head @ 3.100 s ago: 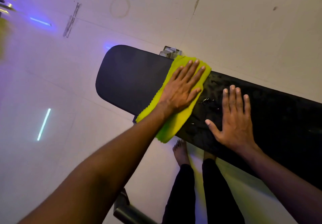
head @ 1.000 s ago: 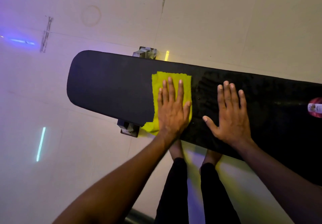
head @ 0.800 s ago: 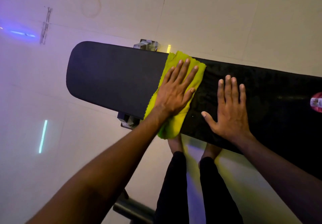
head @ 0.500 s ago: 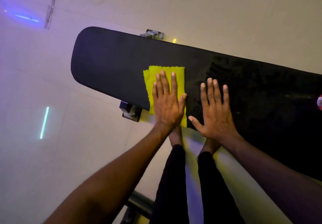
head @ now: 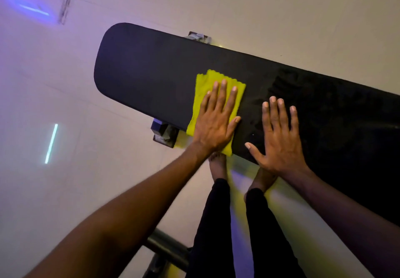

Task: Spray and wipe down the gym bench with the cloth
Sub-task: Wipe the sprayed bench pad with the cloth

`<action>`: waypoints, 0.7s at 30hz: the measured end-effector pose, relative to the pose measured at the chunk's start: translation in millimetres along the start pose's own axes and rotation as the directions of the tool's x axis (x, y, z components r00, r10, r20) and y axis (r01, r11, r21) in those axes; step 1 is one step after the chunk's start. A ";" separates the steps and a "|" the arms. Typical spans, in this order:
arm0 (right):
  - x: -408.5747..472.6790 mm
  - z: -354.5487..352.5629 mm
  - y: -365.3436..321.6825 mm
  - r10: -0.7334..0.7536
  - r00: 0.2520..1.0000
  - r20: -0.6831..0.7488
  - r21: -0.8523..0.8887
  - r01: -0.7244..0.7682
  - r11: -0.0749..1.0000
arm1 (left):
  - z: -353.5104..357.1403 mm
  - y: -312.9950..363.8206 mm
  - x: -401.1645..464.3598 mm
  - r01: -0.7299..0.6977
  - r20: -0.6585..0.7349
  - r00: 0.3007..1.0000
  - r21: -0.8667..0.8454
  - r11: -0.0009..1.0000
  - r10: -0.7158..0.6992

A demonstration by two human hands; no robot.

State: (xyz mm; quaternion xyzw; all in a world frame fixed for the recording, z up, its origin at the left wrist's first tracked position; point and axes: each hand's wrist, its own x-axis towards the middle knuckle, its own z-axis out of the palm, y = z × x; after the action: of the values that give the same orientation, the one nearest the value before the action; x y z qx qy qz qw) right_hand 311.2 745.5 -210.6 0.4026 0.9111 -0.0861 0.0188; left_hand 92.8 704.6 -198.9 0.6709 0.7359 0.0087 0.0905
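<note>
The left hand (head: 214, 126) has drawn the yellow cloth (head: 216, 87) back toward the bench's (head: 151, 78) near edge

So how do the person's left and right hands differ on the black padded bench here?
The left hand presses flat on the yellow-green cloth; the right hand lies directly on the black padded bench. The left hand sits nearer the bench's rounded end, on matte padding; the right rests on the glossy, wet-looking stretch. Both have straight, spread fingers and grip nothing.
</note>
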 end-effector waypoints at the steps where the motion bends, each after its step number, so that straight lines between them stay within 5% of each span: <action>1: -1.5 0.2 7.7 0.011 1.000 -0.009 0.006 -0.011 1.000 | -2.5 -12.2 11.0 -0.111 0.007 0.994 0.017 0.994 0.111; 3: -6.7 -1.4 25.5 0.069 0.997 -0.018 0.004 -0.069 0.998 | -6.4 -33.5 23.8 -0.169 -0.004 0.986 0.040 0.985 0.170; 7: -17.3 -9.8 49.8 0.165 0.986 -0.007 -0.001 -0.165 0.986 | 0.2 -0.2 -4.0 0.222 -0.055 0.973 -0.024 0.975 -0.223; 9: -18.2 -11.2 48.4 0.172 0.985 -0.007 0.000 -0.172 0.985 | 5.2 40.7 -19.7 0.271 -0.021 0.962 -0.038 0.962 -0.271; 14: -18.3 -8.9 48.4 0.165 0.986 -0.015 0.008 -0.165 0.986 | -1.0 51.4 33.3 -0.240 0.039 0.970 -0.012 0.971 0.240; 16: -18.1 -8.2 49.2 0.155 0.988 -0.020 0.021 -0.154 0.988 | -6.9 28.8 55.4 -0.310 0.034 0.950 0.021 0.950 0.310; 21: -22.6 -10.7 65.4 0.231 0.973 -0.026 0.022 -0.230 0.973 | -3.6 46.8 18.2 0.061 0.002 0.998 0.000 0.998 -0.061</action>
State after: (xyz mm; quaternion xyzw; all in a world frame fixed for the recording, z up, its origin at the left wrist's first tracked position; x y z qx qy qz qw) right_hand 375.0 774.1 -207.0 0.5069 0.8576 -0.0862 0.0122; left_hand 137.0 727.7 -191.2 0.6482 0.7559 0.0052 0.0914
